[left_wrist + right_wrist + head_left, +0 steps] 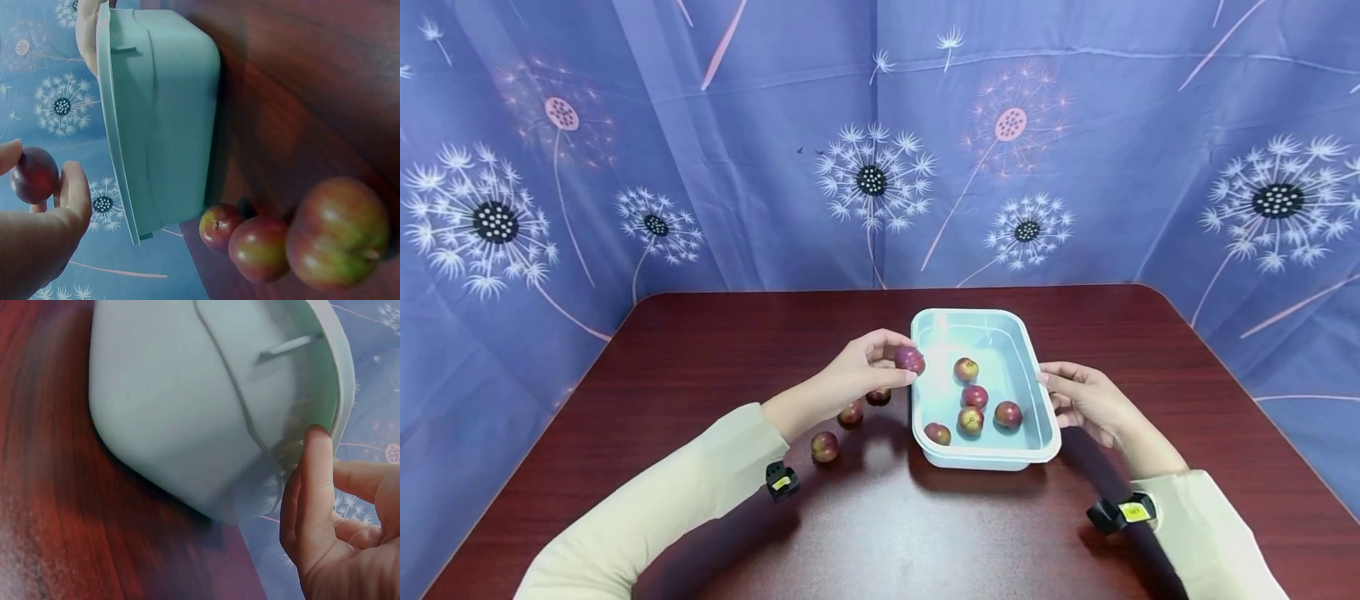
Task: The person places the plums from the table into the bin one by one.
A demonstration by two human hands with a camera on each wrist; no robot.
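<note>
My left hand (867, 367) pinches a dark red plum (910, 360) between thumb and fingers, at the left rim of a light blue plastic basin (934, 450). In the left wrist view, that same plum (35, 175) shows above the level of the rim. Several red and yellowish plums (971, 421) lie on the basin's floor, mostly toward its near half. On the opposite side, my right hand (1086, 400) grips the basin's right rim. The right wrist view has its fingers (317, 487) beneath the overhanging rim, against the outer wall.
Three more plums (824, 447) lie in a slanting row on the dark red wooden table (715, 358), left of the basin and partly below my left forearm. A blue curtain (760, 167) with a dandelion print hangs behind the table and at its sides.
</note>
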